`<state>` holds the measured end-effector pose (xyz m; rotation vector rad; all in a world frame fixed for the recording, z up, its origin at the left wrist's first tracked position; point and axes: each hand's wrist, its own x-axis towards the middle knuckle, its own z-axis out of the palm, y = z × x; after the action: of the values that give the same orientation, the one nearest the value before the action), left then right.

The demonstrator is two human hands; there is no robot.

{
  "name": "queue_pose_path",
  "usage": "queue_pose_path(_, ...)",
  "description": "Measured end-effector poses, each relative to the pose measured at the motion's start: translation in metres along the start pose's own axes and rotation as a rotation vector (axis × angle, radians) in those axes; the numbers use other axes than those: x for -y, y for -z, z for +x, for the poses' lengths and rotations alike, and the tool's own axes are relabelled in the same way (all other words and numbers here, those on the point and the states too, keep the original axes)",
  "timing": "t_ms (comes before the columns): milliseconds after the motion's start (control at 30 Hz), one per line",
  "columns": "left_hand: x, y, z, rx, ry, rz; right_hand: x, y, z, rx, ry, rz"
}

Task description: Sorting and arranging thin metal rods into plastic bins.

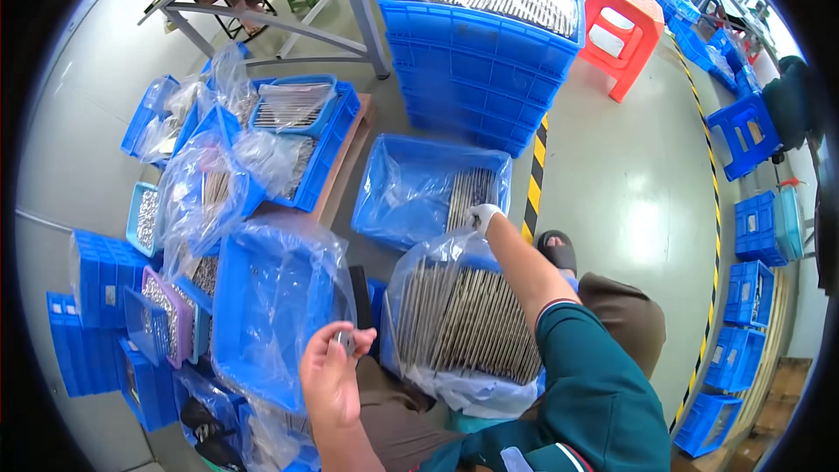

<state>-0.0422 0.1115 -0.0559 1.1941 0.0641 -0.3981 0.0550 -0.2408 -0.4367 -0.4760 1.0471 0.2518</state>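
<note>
1. Silver-grey, small metal part [343, 341] is sitting pinched between thumb and fingers of the left hand [330, 373], low centre, just in front of the person's lap. It's too small to tell its shape or which way it's pointing.
2. Right hand [480, 217], wearing a white glove, is reaching fwd w/ arm in a green sleeve [594, 385]; fingers are curling onto the ends of the metal rods [470, 192] in the far bin. Can't tell if it's gripping any.
3. Near bin [463, 319], bag-lined, is resting by the knees, packed w/ long thin grey rods lying side by side; long axis is running near-to-far, leaning slightly left at the top.
4. Empty-looking blue tray [271, 315] w/ clear plastic liner is standing tilted just left of the left hand.
5. Far bin [411, 188], blue, plastic-lined, is holding a smaller row of rods at its right side, pointing the same near-far way.
6. Stacked blue crates [481, 61] beyond are carrying more rods on top; an orange stool [622, 31] is standing to the right.
</note>
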Motion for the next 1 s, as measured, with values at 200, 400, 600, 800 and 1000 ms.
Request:
queue_pose_path(200,0.003,-0.011,0.015,-0.024,0.074,-0.022,0.010,0.026,0.050,-0.344,-0.034,-0.062)
queue_pose_path(400,0.004,-0.012,0.020,-0.015,0.119,-0.010,-0.006,0.026,0.080,-0.500,-0.198,-1.792)
queue_pose_path(600,-0.008,0.008,0.012,-0.126,0.040,0.007,-0.027,-0.012,0.028,-0.772,0.370,-1.440)
queue_pose_path(800,0.002,0.019,0.001,0.004,0.101,0.118,0.019,0.000,-0.017,-0.700,0.635,-1.541)
queue_pose_path(1000,-0.007,0.043,-0.006,-0.211,-0.082,0.148,-0.009,-0.079,-0.144,-0.505,1.259,-1.210)
